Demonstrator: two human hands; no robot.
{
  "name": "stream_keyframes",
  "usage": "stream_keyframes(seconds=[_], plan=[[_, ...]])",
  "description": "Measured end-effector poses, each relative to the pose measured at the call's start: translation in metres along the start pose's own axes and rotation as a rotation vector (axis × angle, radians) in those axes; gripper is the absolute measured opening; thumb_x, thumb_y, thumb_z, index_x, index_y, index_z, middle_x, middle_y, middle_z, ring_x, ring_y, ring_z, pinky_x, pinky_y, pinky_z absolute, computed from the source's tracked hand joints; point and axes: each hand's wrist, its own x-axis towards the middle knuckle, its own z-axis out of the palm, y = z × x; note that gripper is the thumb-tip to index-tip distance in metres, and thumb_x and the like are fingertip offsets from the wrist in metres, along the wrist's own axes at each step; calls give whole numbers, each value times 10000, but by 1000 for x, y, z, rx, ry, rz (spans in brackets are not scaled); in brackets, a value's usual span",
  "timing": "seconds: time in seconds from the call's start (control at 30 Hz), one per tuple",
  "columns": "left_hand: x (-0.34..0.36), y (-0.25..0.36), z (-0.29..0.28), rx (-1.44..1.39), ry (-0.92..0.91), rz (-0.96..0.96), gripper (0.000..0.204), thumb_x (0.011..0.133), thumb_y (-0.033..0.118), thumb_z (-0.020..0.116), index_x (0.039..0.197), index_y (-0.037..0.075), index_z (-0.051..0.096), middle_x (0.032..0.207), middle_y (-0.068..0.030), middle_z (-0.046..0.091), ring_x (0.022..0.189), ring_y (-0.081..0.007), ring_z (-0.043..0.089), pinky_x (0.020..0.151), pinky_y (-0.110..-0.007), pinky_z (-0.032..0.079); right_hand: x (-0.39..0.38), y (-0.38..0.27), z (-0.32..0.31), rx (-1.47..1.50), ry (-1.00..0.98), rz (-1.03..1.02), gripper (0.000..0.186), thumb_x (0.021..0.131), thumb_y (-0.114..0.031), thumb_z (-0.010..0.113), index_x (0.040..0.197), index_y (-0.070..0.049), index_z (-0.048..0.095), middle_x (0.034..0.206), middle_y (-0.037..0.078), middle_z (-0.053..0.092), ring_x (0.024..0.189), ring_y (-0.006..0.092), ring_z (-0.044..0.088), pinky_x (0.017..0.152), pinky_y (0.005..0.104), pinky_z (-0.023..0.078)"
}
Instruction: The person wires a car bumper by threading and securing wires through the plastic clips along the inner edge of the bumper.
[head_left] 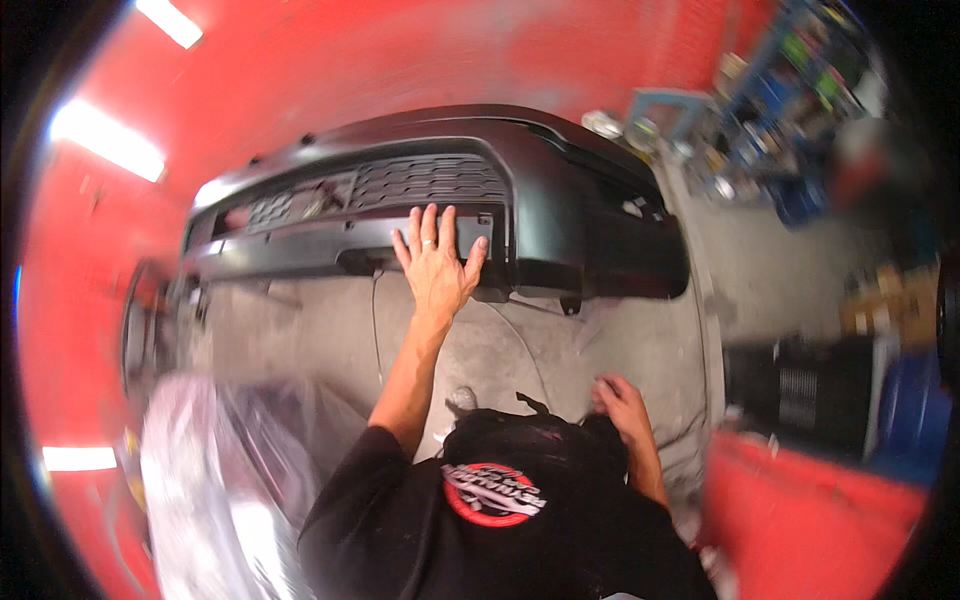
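Observation:
A dark grey car bumper (540, 190) with a honeycomb grille (430, 180) stretches across the view ahead of me, raised above the floor. My left hand (437, 265) lies flat on its lower front strip, just below the grille, with the fingers spread and a ring on one of them. Nothing is gripped in it. Down by my right side, close to my dark shirt, hangs my right hand (624, 408). Its fingers are curled in and slightly blurred, and whatever they may hold is hidden.
Red walls (400, 60) rise behind the bumper and on the left. Something draped in clear plastic sheeting (220, 480) stands close on my left. Cables (377, 330) trail over the concrete floor. At right are a cluttered blue rack (770, 90), cardboard boxes (890, 305) and a red surface (810, 520).

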Motion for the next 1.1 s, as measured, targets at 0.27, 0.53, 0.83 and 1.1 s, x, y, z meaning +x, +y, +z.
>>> stream_keyframes(seconds=[0.27,0.53,0.83,1.1], plan=[[-1,45,40,-140,193,-930,808,772,532,616,1404,118,327,1393,-330,273,1309,-463,251,1062,-530,223,17,-57,-229,42,102,31,274,912,-253,574,1099,-52,566,907,45,610,751,120,568,635,259,483],[41,119,73,135,321,-1260,1032,608,530,762,1428,156,259,1390,-284,284,1279,-423,293,1019,-538,270,132,-187,-325,-28,98,-187,262,933,-223,536,1127,-49,552,924,36,585,770,100,546,642,238,464],[46,136,62,136,280,-1396,986,646,547,727,1417,125,281,1418,-282,255,1299,-414,288,1044,-516,259,237,-240,-359,-313,-206,-2,254,925,-221,550,1109,-45,555,906,42,595,740,105,544,628,238,480],[85,197,103,452,45,-1091,655,811,511,580,1284,66,492,1363,-259,381,1306,-417,289,1057,-561,201,355,-315,-327,-566,-498,-28,272,913,-220,565,1091,-14,555,875,53,597,742,109,554,616,241,467]])
